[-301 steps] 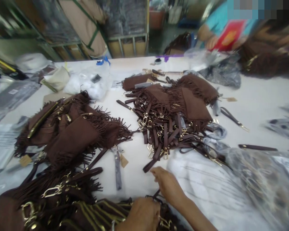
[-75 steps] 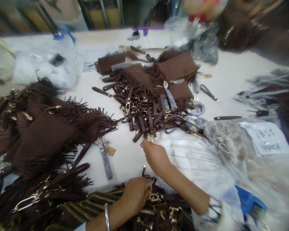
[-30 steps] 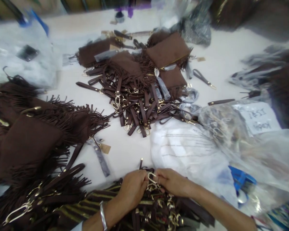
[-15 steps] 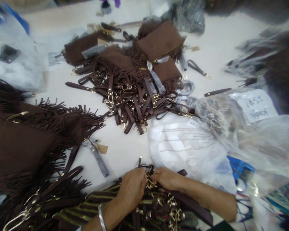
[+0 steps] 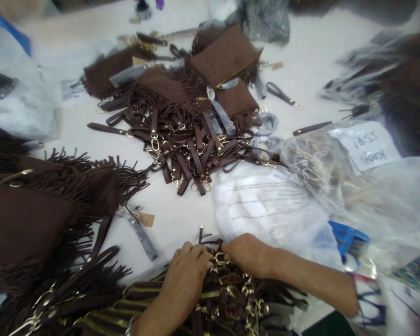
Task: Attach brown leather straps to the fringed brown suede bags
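Observation:
At the bottom centre a row of dark brown fringed pouches [image 5: 140, 298] stands packed together, their gold zips facing up. My left hand [image 5: 187, 277] lies over the pouch tops with its fingers stretched and a little apart, fingertips by a gold clasp [image 5: 220, 256]. From the other side my right hand [image 5: 248, 254] has its fingers closed at that clasp; its fingertips are partly hidden. More gold clasps and zip ends [image 5: 248, 303] crowd below the hands. A thin dark strip with a metal tip [image 5: 201, 233] sticks up just beyond them.
Farther up the white table [image 5: 175, 214] lies a heap of brown wrist straps [image 5: 196, 154], with brown pouches [image 5: 227, 56] behind it. Fringed pouches [image 5: 31, 219] are piled at left. Clear plastic bags [image 5: 266, 205] and a blue tool [image 5: 348, 238] lie at right.
My left hand has loosened from a pinch and spread over the pouch tops. My right hand remains closed by the clasp, while a dark strap beneath its forearm no longer shows. The view has shifted slightly.

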`<state>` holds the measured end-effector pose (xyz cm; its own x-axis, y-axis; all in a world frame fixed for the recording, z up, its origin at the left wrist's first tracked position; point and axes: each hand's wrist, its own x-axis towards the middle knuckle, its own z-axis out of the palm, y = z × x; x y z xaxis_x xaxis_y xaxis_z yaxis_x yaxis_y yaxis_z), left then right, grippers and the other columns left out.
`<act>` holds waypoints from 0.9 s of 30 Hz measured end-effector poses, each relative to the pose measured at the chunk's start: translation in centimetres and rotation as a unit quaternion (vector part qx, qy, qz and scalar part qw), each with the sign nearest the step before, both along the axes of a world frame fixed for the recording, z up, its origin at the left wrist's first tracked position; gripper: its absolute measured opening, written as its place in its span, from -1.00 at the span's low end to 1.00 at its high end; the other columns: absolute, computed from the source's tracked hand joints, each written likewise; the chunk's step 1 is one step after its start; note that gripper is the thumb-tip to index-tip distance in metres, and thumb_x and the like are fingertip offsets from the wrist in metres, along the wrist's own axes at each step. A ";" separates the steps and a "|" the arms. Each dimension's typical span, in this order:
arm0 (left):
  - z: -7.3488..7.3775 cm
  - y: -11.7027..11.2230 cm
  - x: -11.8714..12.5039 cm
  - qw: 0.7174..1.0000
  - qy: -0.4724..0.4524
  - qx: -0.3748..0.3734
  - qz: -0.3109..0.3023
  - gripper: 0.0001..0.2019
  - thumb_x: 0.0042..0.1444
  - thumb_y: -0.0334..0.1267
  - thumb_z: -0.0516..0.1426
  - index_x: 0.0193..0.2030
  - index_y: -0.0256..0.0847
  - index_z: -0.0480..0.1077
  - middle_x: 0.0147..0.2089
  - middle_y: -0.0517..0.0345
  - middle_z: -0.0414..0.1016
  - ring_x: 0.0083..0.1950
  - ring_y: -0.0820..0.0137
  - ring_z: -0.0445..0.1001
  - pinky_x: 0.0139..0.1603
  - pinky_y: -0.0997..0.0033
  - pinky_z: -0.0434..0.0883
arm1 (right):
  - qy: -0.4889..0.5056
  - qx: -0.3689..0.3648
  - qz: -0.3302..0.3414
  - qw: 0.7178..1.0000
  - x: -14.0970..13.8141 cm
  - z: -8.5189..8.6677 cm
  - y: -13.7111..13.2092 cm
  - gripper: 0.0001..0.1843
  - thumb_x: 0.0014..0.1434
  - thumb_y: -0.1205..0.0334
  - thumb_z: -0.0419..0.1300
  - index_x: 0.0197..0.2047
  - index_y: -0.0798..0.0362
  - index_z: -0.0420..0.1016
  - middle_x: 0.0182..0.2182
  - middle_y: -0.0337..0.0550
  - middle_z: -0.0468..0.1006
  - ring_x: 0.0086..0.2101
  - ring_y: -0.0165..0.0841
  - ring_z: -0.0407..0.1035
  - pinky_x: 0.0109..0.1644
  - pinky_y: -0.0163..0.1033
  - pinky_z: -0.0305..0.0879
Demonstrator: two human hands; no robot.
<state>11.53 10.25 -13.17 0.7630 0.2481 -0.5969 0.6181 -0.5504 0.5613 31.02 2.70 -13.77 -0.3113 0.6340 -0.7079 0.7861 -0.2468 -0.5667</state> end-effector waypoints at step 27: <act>-2.4 1.9 0.9 0.998 0.059 0.011 0.023 -0.98 0.10 -0.30 0.16 -0.31 -0.12 0.41 -0.31 0.21 0.49 -0.27 0.32 0.46 -0.30 0.35 0.24 | 0.088 -0.038 -0.256 0.962 -3.1 -4.6 -3.1 -0.83 0.13 0.33 0.11 -0.25 0.02 0.52 -0.38 -0.24 0.60 -0.33 -0.35 0.44 -0.28 -0.34 0.17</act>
<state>12.41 12.19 -15.56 0.6755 0.2957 -0.6755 0.7040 -0.5312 0.4715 27.95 -0.39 -18.36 -0.0909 0.6843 -0.7235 0.4435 -0.6227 -0.6446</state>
